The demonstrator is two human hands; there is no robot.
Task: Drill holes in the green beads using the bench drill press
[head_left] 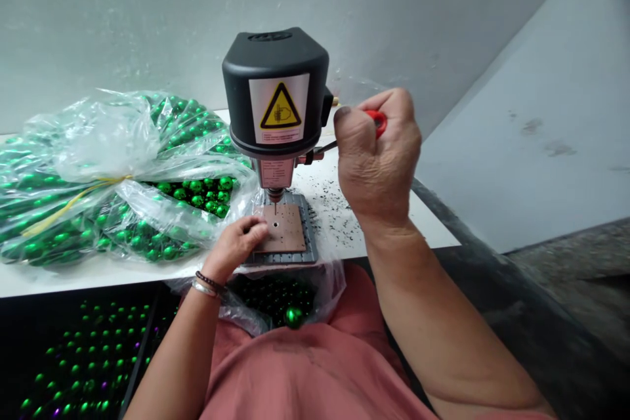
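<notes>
A small bench drill press with a black cover and a yellow warning label stands in front of me. Raised to its right, my right hand is closed around the red knob of the feed lever. My left hand lies at the left edge of a brown board under the drill bit. Its thumb and forefinger are drawn together near the hole in the board; anything between them is hidden. One shiny green ball shows below the board, at the plastic bag over my lap.
A big clear plastic bag of green balls, tied with yellow string, covers the left of the white table. Dark shavings lie right of the drill base. More green balls sit in a dark container at lower left. A wall rises behind.
</notes>
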